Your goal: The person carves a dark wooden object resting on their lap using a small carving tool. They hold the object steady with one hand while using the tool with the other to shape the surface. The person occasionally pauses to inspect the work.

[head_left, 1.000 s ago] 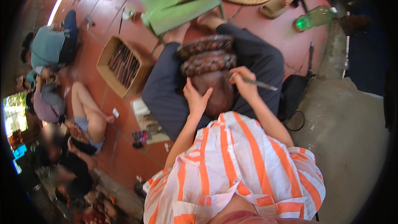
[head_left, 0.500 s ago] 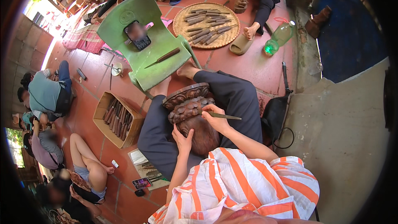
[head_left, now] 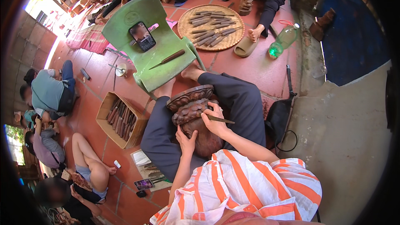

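A dark brown wood carving (head_left: 206, 138) lies across my lap, with a round ornamented rim at its far end, a scaly band in the middle and a smoother body nearer me. My left hand (head_left: 187, 142) grips its near left side, thumb over the top. A slim tapered tool like a file (head_left: 223, 120) is pinched in my right hand (head_left: 214, 121) at the right of the scaly band. Its narrow end sticks out rightward, while its working tip is hidden by the fingers.
Ahead stands a green plastic chair (head_left: 156, 73) bearing a phone (head_left: 142, 36) and a pointed tool (head_left: 167, 59). A cardboard box (head_left: 109, 130) of tools is at left; a woven tray (head_left: 185, 37) of tools lies beyond, near a green bottle (head_left: 286, 41). Other people sit around.
My right hand has shifted slightly on the carving, and the tool's outer end has dipped toward me and inward. The left hand keeps its place. The whole view has drifted a little.
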The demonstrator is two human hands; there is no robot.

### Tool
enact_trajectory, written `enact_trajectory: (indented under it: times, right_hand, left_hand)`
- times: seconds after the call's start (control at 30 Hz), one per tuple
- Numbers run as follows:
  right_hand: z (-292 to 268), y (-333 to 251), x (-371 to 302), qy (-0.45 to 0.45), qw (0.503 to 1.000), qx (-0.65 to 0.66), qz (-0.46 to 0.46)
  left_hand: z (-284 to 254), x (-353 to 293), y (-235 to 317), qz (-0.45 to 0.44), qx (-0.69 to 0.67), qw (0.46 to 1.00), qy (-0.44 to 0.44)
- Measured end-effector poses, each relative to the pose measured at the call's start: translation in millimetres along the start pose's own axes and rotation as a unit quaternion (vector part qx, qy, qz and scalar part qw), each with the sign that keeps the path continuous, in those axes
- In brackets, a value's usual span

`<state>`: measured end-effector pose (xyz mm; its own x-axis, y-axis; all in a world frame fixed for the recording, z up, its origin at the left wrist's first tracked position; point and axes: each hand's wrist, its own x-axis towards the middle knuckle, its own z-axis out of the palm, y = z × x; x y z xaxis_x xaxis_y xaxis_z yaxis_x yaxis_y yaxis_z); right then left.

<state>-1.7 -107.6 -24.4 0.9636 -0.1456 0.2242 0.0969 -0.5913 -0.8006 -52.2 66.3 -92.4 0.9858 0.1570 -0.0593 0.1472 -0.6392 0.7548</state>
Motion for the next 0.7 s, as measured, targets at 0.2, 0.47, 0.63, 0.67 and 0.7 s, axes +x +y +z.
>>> enact_trajectory:
  times: [0.2, 0.47, 0.63, 0.67, 0.7]
  right_hand:
    - [-4, 6, 7, -0.002, 0.998, 0.061, -0.002]
    - [-8, 15, 7, -0.018, 0.998, 0.06, -0.01]
    - [-5, 3, 3, 0.006, 0.999, 0.031, -0.029]
    - [-5, 8, 2, 0.005, 0.999, 0.034, -0.026]
    - [-7, 15, 4, -0.012, 0.998, 0.068, 0.005]
  left_hand:
    - [-2, -1, -4, 0.004, -0.003, 1.0, 0.013]
    - [1, -1, 0, 0.008, -0.002, 1.0, 0.014]
    - [0, 0, -1, 0.016, 0.001, 1.0, 0.013]
    - [1, -1, -1, 0.012, 0.002, 1.0, 0.012]
    - [0, -1, 0, 0.01, 0.003, 1.0, 0.011]
